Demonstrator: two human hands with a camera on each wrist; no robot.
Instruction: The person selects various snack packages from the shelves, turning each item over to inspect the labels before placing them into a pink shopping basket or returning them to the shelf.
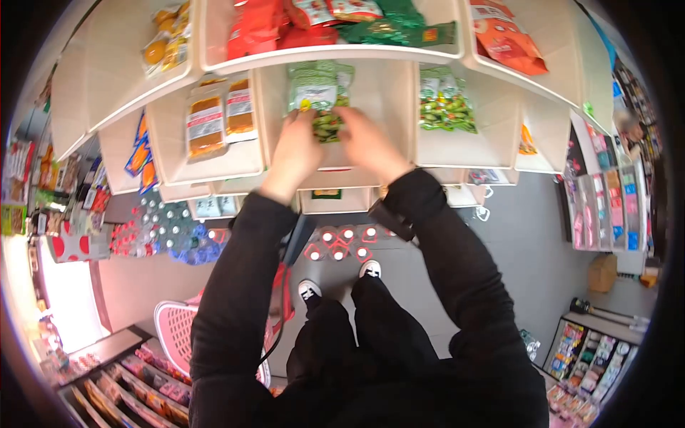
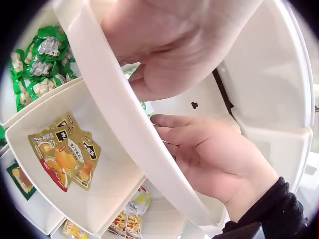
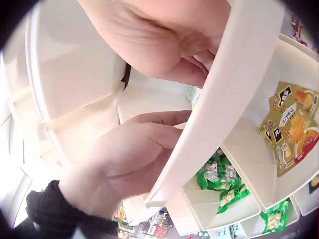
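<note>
I stand at a white shelf of bins, with both hands inside the middle bin (image 1: pixel 382 100). My left hand (image 1: pixel 294 150) and right hand (image 1: pixel 369 146) meet on a green snack packet (image 1: pixel 327 128), below more green packets (image 1: pixel 317 85) at the back of the bin. In the left wrist view the left hand (image 2: pixel 164 45) is close above, and the right hand (image 2: pixel 214 154) reaches in behind the bin's white wall (image 2: pixel 124 129). In the right wrist view the right hand (image 3: pixel 159 40) fills the top and the left hand (image 3: pixel 124 154) lies below it. The wall hides the fingertips.
Neighbouring bins hold brown packets (image 1: pixel 221 114), green packets (image 1: pixel 446 100), red packs (image 1: pixel 264 28) and an orange pack (image 1: pixel 510 39). Yellow packets (image 2: pixel 65 157) lie in the bin next to my hands. A pink basket (image 1: pixel 175 328) and wrapped bottles (image 1: pixel 171 228) sit on the floor at left.
</note>
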